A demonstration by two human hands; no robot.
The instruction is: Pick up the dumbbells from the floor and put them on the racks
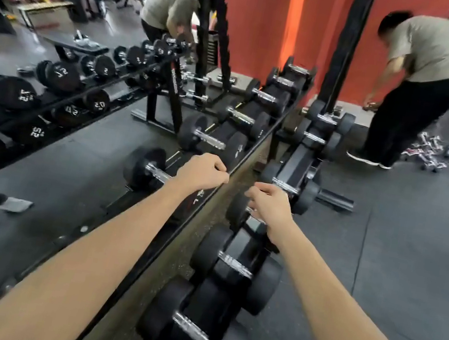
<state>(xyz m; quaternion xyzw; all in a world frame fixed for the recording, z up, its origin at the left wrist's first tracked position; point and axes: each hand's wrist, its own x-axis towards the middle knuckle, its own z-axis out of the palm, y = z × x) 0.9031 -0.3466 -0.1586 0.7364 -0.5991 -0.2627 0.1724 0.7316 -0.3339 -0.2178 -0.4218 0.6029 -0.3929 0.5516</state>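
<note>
Reaching out with both bare arms toward the rack (pixel 297 164) standing against the mirror (pixel 71 179).

Closing the right hand (pixel 268 210), fingers curled down over the chrome handle of a black dumbbell (pixel 236 212) lying on the rack's top rail, third from the near end. Showing only one round head of that dumbbell, left of the knuckles; hiding the other head behind the wrist.

Hovering the left hand (pixel 201 173) just beside the mirror's edge, knuckles up and fingers tucked tightly under. Not showing whether anything is being held inside that curl, the fingertips being hidden.

Counting six black dumbbells along the rack: two nearer than the gripped one, three beyond it, each lying crosswise with its chrome bar up. Repeating the same row in the glass, along with a second long rack of numbered weights.

Scattering a cluster of small chrome dumbbells (pixel 429 159) on the dark rubber floor (pixel 399 260) to the far right, well apart from the rack; too blurred and overlapped for a sure count.

Bending over near that cluster, one other person (pixel 421 84) in a grey-green shirt and black trousers, one arm hanging down toward the floor.
</note>
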